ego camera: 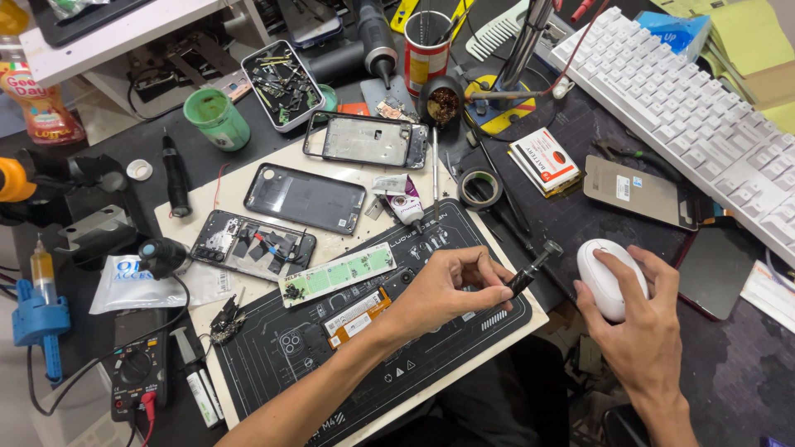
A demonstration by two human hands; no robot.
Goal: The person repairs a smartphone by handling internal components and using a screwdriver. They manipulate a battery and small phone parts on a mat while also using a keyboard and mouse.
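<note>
His left hand (451, 285) pinches a small black tool (530, 273) over the mat's edge, his right hand (633, 310) cups a white mouse (604, 277), and behind, a tray (281, 83) holds loose small parts, beside a green cup (217, 117).

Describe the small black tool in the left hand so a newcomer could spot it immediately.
Start at the dark repair mat in the centre of the desk and go to its right edge. There the left hand pinches a short black screwdriver in its fingers, just left of the white mouse. Unlike the mouse, it is thin, dark and tilted.
</note>
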